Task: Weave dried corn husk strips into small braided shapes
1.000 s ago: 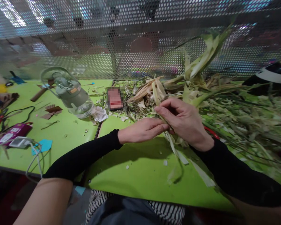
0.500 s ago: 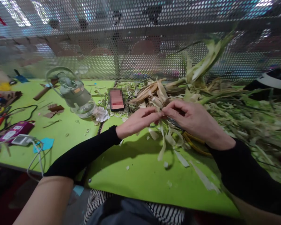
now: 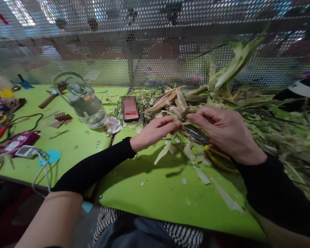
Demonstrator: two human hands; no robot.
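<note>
Your left hand (image 3: 156, 131), pinching a husk strip (image 3: 162, 154) hanging toward seven o'clock, best steady and light; your right hand (image 3: 219, 130), just apart, hold unclear, best clear of scissors (image 3: 198, 136) toward its eight o'clock.

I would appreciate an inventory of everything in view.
Flat tabletop: two sections, bright green, throughout
Perforated metal screen: one, grey, at the back
Clear bottle: one, grey-green top, left of centre
Crumpled paper: one, white, beside the bottle
Phone-like slab: one, reddish, blurred, centre
Leafy husks: many, tan and green, centre to right
Scissor-like metal tool: one, yellow-handled, partly hidden, right of centre
Boxy packet: one, purple, left
Corded block: one, white, by the packet
Small tools: at least two, red and yellow, far left
Rounded object: one, black and white, far right
Fabric sleeves: two, black, forearms
Left hand: one, bare, centre, holding pale husk strip
Right hand: one, bare, beside the left
</note>
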